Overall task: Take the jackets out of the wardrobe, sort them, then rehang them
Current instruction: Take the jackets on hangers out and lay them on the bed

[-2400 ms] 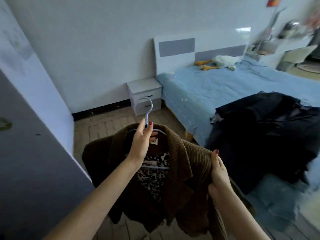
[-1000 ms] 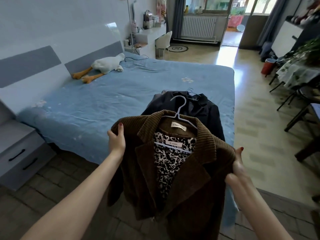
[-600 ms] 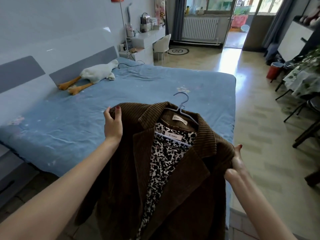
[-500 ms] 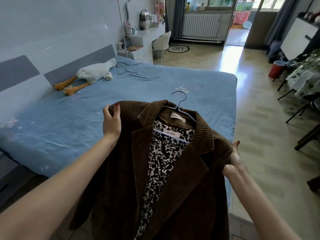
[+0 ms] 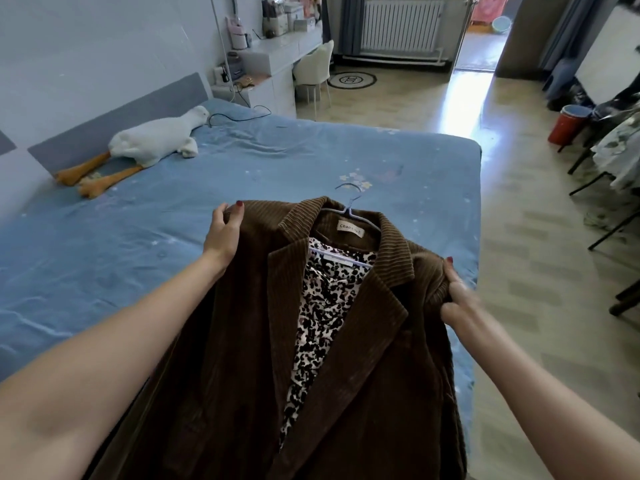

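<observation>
A brown corduroy jacket [image 5: 239,358] with a leopard-print garment [image 5: 322,313] inside it hangs on a pale blue hanger [image 5: 349,204]. I hold it spread out in front of me, over the near edge of the blue bed [image 5: 173,220]. My left hand [image 5: 223,233] grips the jacket's left shoulder, thumb on top. My right hand [image 5: 455,299] grips the right shoulder, fingers bunched into the cloth. The hanger hook points away toward the bed. The dark jackets seen earlier are hidden behind the brown one.
A white plush goose [image 5: 149,142] lies by the grey headboard [image 5: 114,119] at the left. A white desk [image 5: 277,53] and chair [image 5: 313,72] stand at the back, a radiator [image 5: 401,26] beyond. A red bin [image 5: 568,123] and dark chair legs [image 5: 588,174] are at the right on the tiled floor.
I turned from the wardrobe side to face the bed. My left hand left the hanger hook for the jacket's left shoulder. The jacket has moved forward and now covers the dark jackets.
</observation>
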